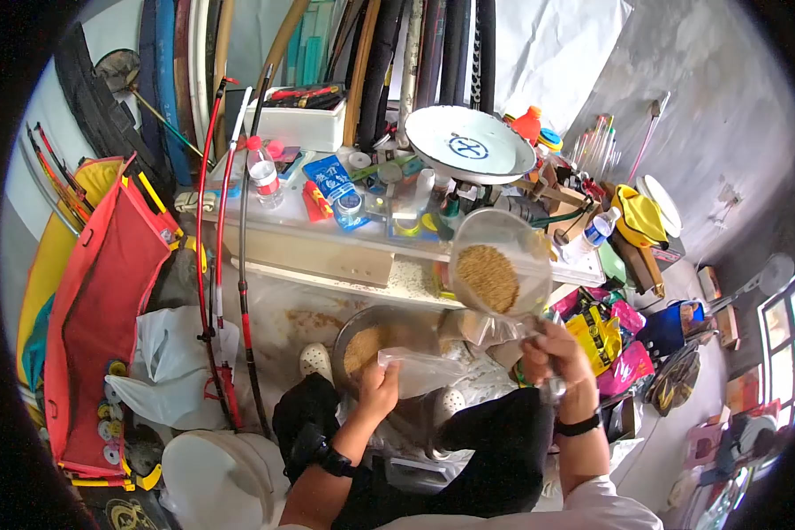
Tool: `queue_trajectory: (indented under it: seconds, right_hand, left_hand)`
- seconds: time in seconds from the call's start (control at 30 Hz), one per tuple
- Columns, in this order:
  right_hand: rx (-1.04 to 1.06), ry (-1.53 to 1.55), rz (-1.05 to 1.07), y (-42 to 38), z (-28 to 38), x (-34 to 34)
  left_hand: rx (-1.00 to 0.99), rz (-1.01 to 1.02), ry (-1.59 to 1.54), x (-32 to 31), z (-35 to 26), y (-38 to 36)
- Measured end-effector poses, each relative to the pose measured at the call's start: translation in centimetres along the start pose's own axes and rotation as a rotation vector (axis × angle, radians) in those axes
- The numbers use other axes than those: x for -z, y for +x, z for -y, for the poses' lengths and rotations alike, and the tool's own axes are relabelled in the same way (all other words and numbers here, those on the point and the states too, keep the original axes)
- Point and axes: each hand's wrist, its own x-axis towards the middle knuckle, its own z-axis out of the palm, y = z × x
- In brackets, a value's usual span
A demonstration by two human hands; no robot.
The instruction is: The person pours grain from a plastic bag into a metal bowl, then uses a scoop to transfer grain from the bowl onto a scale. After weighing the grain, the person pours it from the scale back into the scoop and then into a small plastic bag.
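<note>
My left hand [379,387] is closed on the edge of a clear plastic bag [428,374], which spreads to the right from my fingers. My right hand [557,353] grips the handle of a round, translucent scoop [529,243]. Tan grains [488,279] lie in the scoop, which is raised in front of the table edge. Below and to the left, a metal basin [408,320] on the floor between my feet holds more tan, grainy material [362,348]. The bag partly covers the basin's right side.
A white enamel dish [428,132] sits raised on the cluttered table [318,231]. Fishing rods [244,265] stand left of the basin, near a red bag [106,327], a white plastic bag [172,353] and a white bucket [208,481]. Colourful packets [599,340] lie at right.
</note>
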Motion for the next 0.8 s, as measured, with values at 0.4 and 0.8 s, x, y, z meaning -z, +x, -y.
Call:
queue_trajectory:
  seconds: [0.4, 0.8]
  right_hand:
    - [0.366, -0.904, -0.43, 5.8, 17.3, -3.4]
    - [0.306, -1.33, -0.45, 14.5, 21.4, -2.7]
  left_hand:
    - [0.002, 0.051, 0.103, -1.2, -1.1, 1.0]
    - [-0.036, 0.047, 0.077, -2.4, 0.1, 1.7]
